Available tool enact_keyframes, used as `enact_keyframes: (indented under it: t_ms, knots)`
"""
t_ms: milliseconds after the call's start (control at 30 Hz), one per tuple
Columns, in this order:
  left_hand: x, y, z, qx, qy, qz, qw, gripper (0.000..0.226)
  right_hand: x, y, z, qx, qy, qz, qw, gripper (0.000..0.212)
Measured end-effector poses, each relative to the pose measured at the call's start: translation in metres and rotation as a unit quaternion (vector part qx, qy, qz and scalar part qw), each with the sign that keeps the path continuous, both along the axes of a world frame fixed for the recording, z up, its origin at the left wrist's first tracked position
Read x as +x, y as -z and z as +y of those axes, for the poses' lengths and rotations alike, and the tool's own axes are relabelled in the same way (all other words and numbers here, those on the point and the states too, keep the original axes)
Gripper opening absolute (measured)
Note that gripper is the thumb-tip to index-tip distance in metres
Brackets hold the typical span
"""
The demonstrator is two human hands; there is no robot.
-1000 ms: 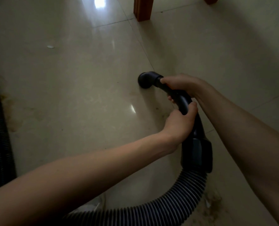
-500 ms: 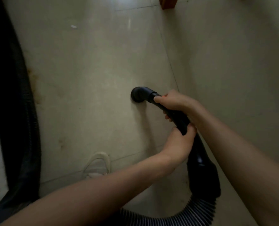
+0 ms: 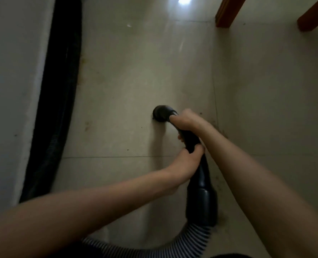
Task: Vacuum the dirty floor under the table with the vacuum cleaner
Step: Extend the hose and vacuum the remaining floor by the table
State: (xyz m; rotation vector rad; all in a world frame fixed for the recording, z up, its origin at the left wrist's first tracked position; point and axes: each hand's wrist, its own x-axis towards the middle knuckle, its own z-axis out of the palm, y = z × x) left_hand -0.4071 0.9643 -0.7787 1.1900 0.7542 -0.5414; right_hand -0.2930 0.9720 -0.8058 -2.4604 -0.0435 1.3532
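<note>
Vacuuming step underway: right hand (image 3: 187, 121) and left hand (image 3: 187, 161) both grip vacuum handle (image 3: 190, 139); nozzle (image 3: 161, 113) on tile floor (image 3: 126, 90), centre. Next probably: push far right toward table legs (image 3: 228, 12), dirt specks there.

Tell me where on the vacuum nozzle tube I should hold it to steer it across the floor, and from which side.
Grip the rigid curved tube behind the nozzle mouth, coming from above as both hands do now: the right hand near the mouth, the left hand lower, above the wide collar. That stretch is slim and stiff; the ribbed hose would likely just flex.
</note>
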Motion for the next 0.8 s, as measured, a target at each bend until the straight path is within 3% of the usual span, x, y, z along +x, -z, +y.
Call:
enact_keyframes:
  t_ms: [133, 367, 567, 700, 800]
  knots:
    - [0.001, 0.029, 0.024, 0.069, -0.020, -0.016, 0.997, 0.032, -0.004, 0.016, 0.035, 0.050, -0.039, -0.060, 0.996, 0.025]
    - [-0.038, 0.034, 0.034, -0.014, -0.078, -0.048, 0.996, 0.024, -0.040, 0.011, 0.051, 0.025, -0.106, 0.024, 0.994, 0.028]
    - [-0.009, 0.026, 0.055, -0.042, -0.051, -0.076, 0.995, 0.033, -0.001, 0.007, 0.063, -0.014, -0.049, -0.081, 0.995, 0.029]
    - [-0.022, 0.034, 0.066, -0.027, -0.080, -0.065, 0.994, 0.034, -0.018, 0.009, 0.089, 0.005, -0.094, -0.040, 0.995, 0.033]
    - [-0.043, 0.043, 0.070, -0.010, -0.097, -0.055, 0.994, 0.048, -0.041, 0.014, 0.103, 0.024, -0.130, 0.011, 0.991, 0.032]
